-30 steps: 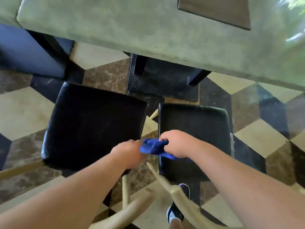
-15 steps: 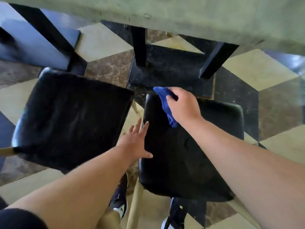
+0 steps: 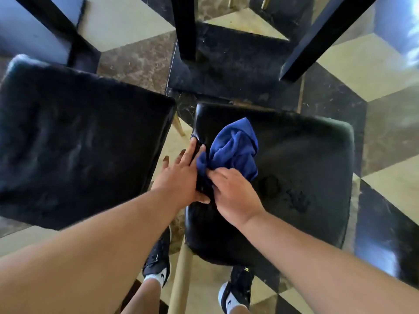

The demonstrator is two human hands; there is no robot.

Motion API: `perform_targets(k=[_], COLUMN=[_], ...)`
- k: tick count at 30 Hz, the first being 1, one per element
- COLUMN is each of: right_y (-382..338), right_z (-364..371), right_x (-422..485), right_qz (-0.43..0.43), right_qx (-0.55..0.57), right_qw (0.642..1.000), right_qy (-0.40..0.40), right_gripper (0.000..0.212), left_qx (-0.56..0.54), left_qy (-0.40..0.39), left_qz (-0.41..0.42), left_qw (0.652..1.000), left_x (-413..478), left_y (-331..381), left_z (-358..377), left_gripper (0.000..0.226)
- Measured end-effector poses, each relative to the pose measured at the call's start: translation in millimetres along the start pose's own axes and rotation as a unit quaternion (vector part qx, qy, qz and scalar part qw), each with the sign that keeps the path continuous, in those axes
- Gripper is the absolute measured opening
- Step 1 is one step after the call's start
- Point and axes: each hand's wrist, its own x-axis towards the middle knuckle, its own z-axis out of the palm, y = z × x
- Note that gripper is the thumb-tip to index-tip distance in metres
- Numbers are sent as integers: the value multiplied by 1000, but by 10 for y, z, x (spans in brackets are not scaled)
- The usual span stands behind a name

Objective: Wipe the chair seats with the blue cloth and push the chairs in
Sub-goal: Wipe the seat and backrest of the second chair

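Two black padded chair seats stand side by side below me, the left seat (image 3: 77,141) and the right seat (image 3: 301,177). A crumpled blue cloth (image 3: 233,150) lies on the left part of the right seat. My right hand (image 3: 233,193) grips the cloth's near edge with curled fingers. My left hand (image 3: 181,175) rests on the right seat's left edge, fingers straight, touching the cloth's left side.
Black table legs (image 3: 183,28) and a dark base plate (image 3: 233,73) stand just beyond the seats. Pale wooden chair legs (image 3: 181,277) show under the right seat. My two dark shoes (image 3: 158,264) stand on the patterned stone floor behind the chairs.
The right hand has pulled the cloth back from the seat's far left corner toward the middle. The left hand has moved forward onto the seat's left edge. The view has dropped lower.
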Motion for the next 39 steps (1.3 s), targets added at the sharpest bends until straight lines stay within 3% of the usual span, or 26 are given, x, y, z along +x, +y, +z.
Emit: perform_targets(k=[4, 6, 9, 11, 13, 16, 23, 29, 31, 34, 37, 39], right_y=[39, 98, 172, 243, 381, 746, 1598, 1474, 1302, 1067, 968, 1020], right_z=[53, 22, -83, -177, -295, -597, -1225, -1019, -872, -626, -507, -525], right_x=[-551, -725, -827, -842, -803, -610, 441, 480, 144, -553, -1140, -1215], right_qz=[-96, -139, -186, -195, -185, -132, -3, 49, 18, -59, -126, -172], right_qx=[-29, -31, -49, -64, -88, -92, -100, -72, -44, -22, -18, -24], right_qw=[984, 971, 954, 951, 956, 976, 995, 994, 999, 992, 956, 930], right_qy=[-145, -192, -229, -230, -209, -148, 3, 69, 25, -106, -266, -324], right_gripper=[49, 49, 46, 43, 41, 41, 34, 36, 29, 21, 29, 30], left_qx=[29, 40, 68, 70, 48, -16, -99, -103, -105, -110, -109, -109], left_qy=[12, -3, 6, 72, 133, 132, 205, 250, 255, 246, 243, 248], left_qz=[-7, -17, -1, 15, 4, -44, -194, -217, -217, -219, -221, -222], left_qw=[999, 999, 998, 995, 990, 990, 954, 938, 936, 938, 938, 937], left_x=[-1, 8, 12, 56, 171, 385, 539, 636, 650, 658, 659, 659], left_y=[54, 86, 92, 86, 139, 397, 959, 988, 987, 986, 987, 989], left_z=[6, -7, -79, -169, -248, -189, 272, 440, 457, 445, 436, 447], left_gripper=[134, 142, 142, 124, 101, 83, 74, 73, 72, 74, 74, 73])
